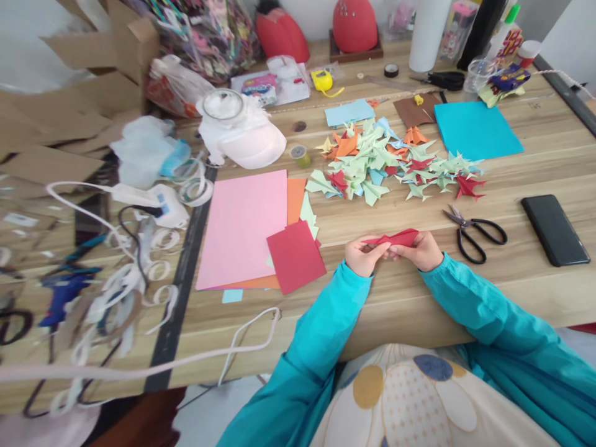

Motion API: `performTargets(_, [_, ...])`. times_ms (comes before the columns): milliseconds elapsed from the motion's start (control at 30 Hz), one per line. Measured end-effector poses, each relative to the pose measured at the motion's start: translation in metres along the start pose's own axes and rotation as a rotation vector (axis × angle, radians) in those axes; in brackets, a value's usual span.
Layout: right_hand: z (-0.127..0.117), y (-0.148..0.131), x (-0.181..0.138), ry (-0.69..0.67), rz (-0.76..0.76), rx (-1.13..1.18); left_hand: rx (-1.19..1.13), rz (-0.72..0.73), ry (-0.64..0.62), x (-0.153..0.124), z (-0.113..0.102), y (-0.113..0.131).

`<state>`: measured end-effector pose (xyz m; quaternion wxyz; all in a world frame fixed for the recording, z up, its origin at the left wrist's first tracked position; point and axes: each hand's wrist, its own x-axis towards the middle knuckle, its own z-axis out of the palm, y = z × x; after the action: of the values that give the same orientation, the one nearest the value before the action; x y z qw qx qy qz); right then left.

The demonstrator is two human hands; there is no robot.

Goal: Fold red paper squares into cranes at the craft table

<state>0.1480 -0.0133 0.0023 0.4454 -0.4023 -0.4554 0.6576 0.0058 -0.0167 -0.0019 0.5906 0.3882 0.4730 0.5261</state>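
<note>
A folded piece of red paper [401, 238] is held between both hands, just above the table's front part. My left hand [362, 256] pinches its left end, and my right hand [423, 251] grips the right end, thumbs close together at the middle. Beyond the hands lies a heap of folded paper cranes [367, 155] in pale green, orange, red and blue. Left of my left hand, red paper sheets [298, 257] rest partly on a large pink sheet [246, 230]. Black-handled scissors [475, 233] lie to the right of my right hand.
A black phone [555, 230] lies at the right. Blue paper [477, 130] sits behind the cranes. A yellow tape measure [322, 81], white bottle [428, 34] and red domes [354, 26] stand at the back. On the left are a glue gun [67, 292], cables and tape rolls.
</note>
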Motion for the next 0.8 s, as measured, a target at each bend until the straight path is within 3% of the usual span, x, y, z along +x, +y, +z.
performTargets(167, [-0.001,-0.001,-0.001,-0.023,0.003,-0.003,-0.054,0.023,-0.019,0.002,-0.001,-0.004])
performTargets(433, [-0.002,-0.002,-0.001,-0.031,-0.116,-0.107,-0.092,0.029,-0.077,0.003,-0.001,-0.008])
performTargets(567, [-0.002,-0.001,-0.002,-0.047,-0.090,-0.132,-0.010,0.123,-0.052,0.002,0.000,-0.001])
performTargets(800, [-0.005,-0.001,-0.002,0.061,-0.131,-0.292,0.074,0.175,-0.069,0.001,-0.003,0.002])
